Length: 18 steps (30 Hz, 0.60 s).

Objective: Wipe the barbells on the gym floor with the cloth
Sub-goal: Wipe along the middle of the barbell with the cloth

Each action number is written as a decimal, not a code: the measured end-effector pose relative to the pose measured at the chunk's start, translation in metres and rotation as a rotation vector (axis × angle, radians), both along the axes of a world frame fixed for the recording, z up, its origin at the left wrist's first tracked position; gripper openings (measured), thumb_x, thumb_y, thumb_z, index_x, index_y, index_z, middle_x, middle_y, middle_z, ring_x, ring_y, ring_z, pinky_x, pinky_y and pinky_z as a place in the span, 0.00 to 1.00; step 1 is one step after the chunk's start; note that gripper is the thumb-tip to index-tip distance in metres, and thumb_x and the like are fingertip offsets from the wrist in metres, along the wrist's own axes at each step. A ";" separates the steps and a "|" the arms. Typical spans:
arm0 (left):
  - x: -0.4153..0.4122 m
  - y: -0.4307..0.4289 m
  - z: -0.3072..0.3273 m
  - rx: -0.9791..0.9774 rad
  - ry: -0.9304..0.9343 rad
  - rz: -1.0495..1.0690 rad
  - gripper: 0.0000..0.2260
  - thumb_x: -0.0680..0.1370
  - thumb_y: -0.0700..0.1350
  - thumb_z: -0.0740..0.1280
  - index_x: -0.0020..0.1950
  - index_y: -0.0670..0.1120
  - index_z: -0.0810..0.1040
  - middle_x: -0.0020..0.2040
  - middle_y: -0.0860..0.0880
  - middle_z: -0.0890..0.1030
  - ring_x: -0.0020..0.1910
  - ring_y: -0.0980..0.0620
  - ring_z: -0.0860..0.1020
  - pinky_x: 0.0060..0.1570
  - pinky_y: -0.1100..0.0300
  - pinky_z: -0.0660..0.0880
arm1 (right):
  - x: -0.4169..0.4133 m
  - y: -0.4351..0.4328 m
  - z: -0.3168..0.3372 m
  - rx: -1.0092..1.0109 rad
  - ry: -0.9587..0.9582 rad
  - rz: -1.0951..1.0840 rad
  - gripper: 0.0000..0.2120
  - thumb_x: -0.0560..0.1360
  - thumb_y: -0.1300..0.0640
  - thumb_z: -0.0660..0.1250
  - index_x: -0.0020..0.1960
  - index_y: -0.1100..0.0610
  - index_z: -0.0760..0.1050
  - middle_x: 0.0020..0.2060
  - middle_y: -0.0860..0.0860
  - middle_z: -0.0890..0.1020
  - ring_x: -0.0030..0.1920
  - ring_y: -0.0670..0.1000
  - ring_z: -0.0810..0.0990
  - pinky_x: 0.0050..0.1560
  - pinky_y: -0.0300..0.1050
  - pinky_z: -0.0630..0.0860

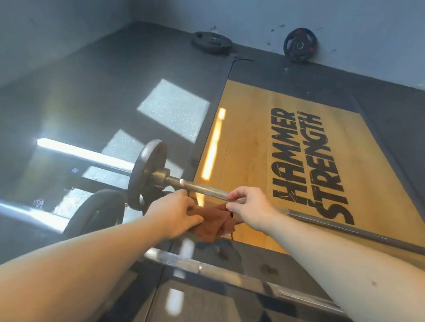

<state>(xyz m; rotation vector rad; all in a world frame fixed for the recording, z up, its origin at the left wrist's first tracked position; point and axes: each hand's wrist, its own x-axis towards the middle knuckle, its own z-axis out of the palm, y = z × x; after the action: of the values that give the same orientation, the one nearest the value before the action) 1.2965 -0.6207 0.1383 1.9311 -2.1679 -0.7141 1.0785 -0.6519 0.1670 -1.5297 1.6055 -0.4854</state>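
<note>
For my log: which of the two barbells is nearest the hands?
The farther barbell, crossing the wooden platform; left hand and right hand hold the cloth at its shaft.

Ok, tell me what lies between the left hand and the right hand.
In the head view, the cloth hangs bunched between the left hand and the right hand. Both hands pinch it, just on the near side of the far barbell.

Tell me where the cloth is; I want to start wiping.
Head view, centre: the brown cloth is held between the left hand and right hand, just below the far barbell, right of its plate.
</note>
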 end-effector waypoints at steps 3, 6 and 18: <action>0.006 -0.028 -0.021 -0.239 -0.229 0.094 0.15 0.79 0.60 0.65 0.53 0.52 0.85 0.54 0.53 0.77 0.55 0.50 0.76 0.56 0.51 0.75 | -0.032 -0.026 -0.042 -0.029 0.178 0.021 0.09 0.80 0.56 0.70 0.60 0.53 0.80 0.52 0.49 0.81 0.51 0.52 0.81 0.52 0.45 0.78; 0.015 -0.067 -0.041 -0.424 -0.312 0.217 0.16 0.79 0.59 0.67 0.56 0.49 0.83 0.59 0.49 0.78 0.59 0.47 0.73 0.59 0.49 0.72 | -0.058 -0.050 -0.080 -0.066 0.223 0.006 0.14 0.80 0.57 0.70 0.65 0.53 0.78 0.57 0.48 0.77 0.60 0.52 0.78 0.65 0.53 0.76; -0.015 -0.125 -0.125 -0.374 -0.315 -0.032 0.24 0.85 0.58 0.52 0.75 0.49 0.72 0.70 0.50 0.74 0.67 0.45 0.69 0.67 0.48 0.64 | -0.058 -0.107 -0.161 -0.351 0.432 0.367 0.24 0.84 0.49 0.61 0.79 0.52 0.66 0.70 0.49 0.75 0.69 0.52 0.71 0.71 0.51 0.62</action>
<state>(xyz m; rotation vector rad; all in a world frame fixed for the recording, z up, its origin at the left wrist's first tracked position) 1.2815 -0.7458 0.0131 1.9076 -2.3010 0.0051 1.0206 -0.7591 0.0058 -2.2639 1.5488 -0.2466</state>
